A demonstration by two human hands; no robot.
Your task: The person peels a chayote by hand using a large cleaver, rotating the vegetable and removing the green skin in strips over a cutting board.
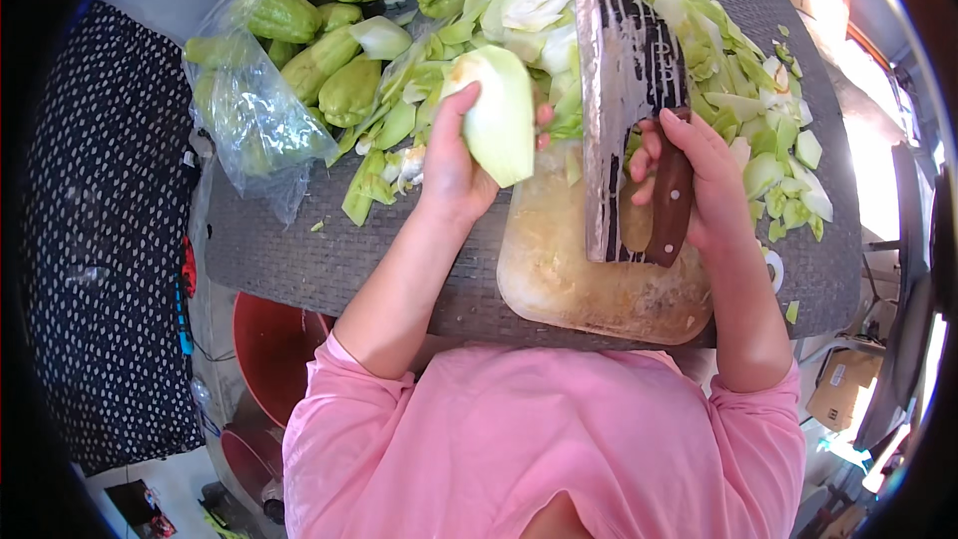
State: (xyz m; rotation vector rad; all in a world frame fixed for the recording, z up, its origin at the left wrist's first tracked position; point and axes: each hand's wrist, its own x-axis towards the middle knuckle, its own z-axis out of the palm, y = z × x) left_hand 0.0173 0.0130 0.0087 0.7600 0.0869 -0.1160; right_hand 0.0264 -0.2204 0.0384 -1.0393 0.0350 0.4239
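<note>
My left hand [462, 157] grips a partly sliced chayote [500, 116], its pale cut face turned up and to the left. In my right hand [707, 172] is a large cleaver [636, 52] with a riveted wooden handle; the wide, wet-streaked blade points away from me. Both are held above the table, the cleaver over a worn cutting board [591, 292]. Behind the board spreads a big heap of sliced chayote [730, 67]. To the left of it, a clear plastic bag [254, 127] lies open around several whole green chayotes [352, 90].
Everything rests on a grey woven-pattern table [314, 239] with a curved near edge. Red buckets [273, 344] stand on the floor at the left, near a dotted dark cloth [112, 239]. A cardboard box [846, 389] is on the right. Loose slices [808, 150] lie near the table's right side.
</note>
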